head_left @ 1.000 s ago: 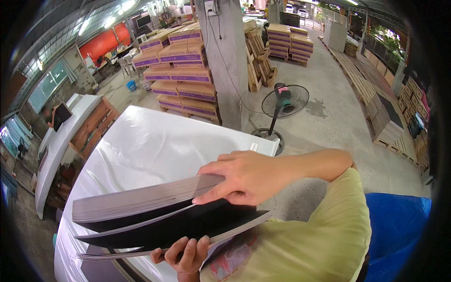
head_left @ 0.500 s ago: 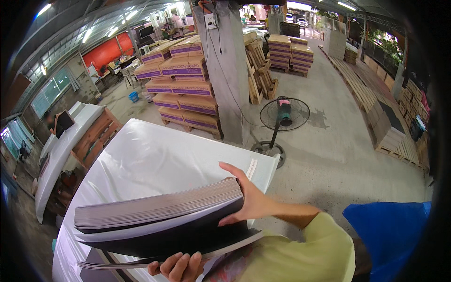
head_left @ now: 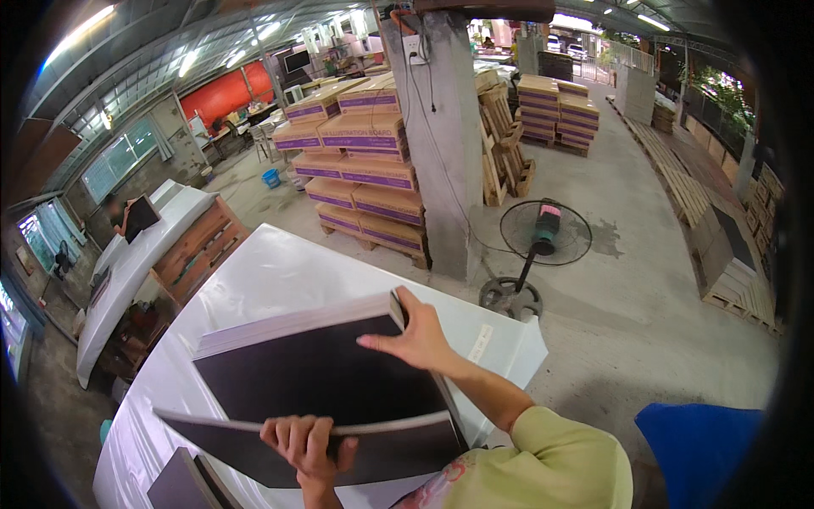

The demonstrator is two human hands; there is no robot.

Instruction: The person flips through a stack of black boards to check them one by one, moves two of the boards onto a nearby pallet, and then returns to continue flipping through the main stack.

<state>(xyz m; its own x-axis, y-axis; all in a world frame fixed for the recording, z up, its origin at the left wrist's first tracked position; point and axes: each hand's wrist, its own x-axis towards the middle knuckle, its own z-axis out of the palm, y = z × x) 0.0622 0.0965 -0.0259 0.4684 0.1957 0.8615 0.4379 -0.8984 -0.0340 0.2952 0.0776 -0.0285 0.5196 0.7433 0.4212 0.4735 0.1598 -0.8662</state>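
- Pale yellow-green shirt (head_left: pixel 534 475)
- Short right sleeve (head_left: pixel 566 437) in the same plain colour, ending near the elbow
- Pinkish print (head_left: pixel 445 485) on the shirt's front, its design too unclear to tell
- Bare right forearm (head_left: pixel 487 388); bare fingers (head_left: pixel 298 434) on both hands

I'm standing in a warehouse-like workshop: stacked cartons (head_left: pixel 373 174), pallets (head_left: pixel 674 182) and a white-covered worktable (head_left: pixel 288 276) are occupying concrete floor (head_left: pixel 619 322).
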